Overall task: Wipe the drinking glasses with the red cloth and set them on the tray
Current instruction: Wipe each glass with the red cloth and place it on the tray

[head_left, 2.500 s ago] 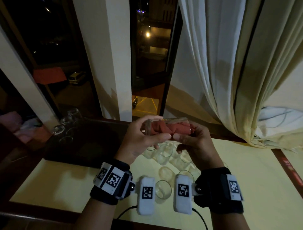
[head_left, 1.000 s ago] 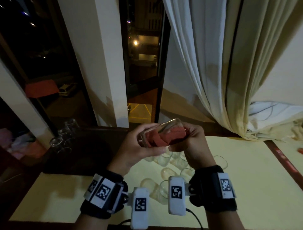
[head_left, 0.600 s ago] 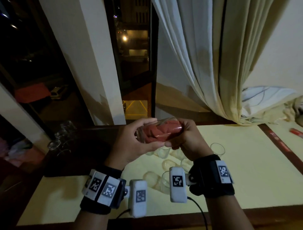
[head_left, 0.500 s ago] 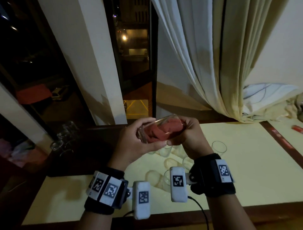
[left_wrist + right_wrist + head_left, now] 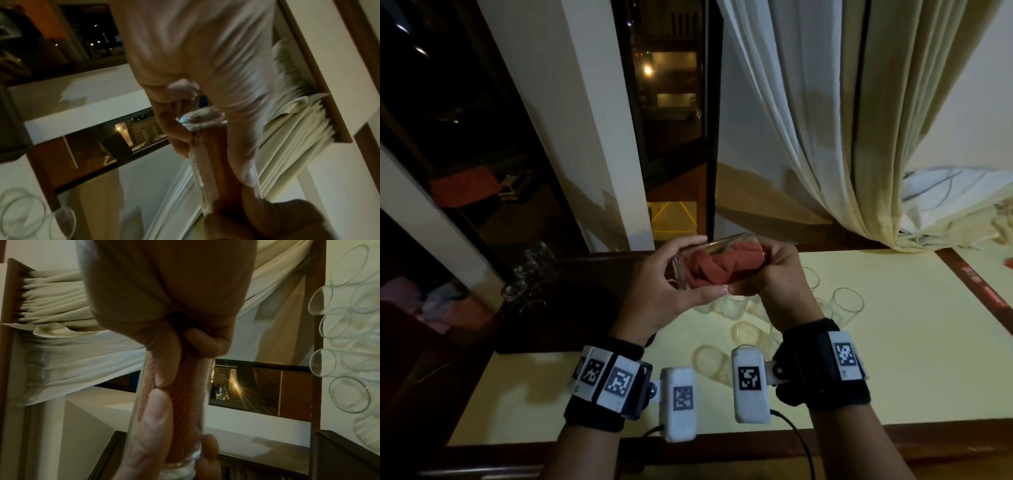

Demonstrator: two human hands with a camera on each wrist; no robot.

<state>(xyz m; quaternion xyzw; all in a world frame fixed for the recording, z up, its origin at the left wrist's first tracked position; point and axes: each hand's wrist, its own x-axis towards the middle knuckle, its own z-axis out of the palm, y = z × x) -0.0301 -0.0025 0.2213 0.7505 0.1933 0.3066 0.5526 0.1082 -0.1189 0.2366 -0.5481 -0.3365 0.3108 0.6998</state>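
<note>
I hold a clear drinking glass on its side above the table, between both hands. The red cloth is stuffed inside it and fills most of it. My left hand grips the base end, thumb underneath and fingers over the top. My right hand is curled round the mouth end and grips the cloth there. The left wrist view shows the glass with the cloth inside. In the right wrist view the cloth shows through the glass wall. The dark tray lies to the left.
Several empty glasses stand and lie on the yellow table under and right of my hands, also seen from the right wrist. A few more glasses stand at the tray's far left. Curtain and window lie behind.
The glass stays between both hands with the cloth inside and has tilted slightly back and forth. My head view has shifted, so the table's right side shows more.
</note>
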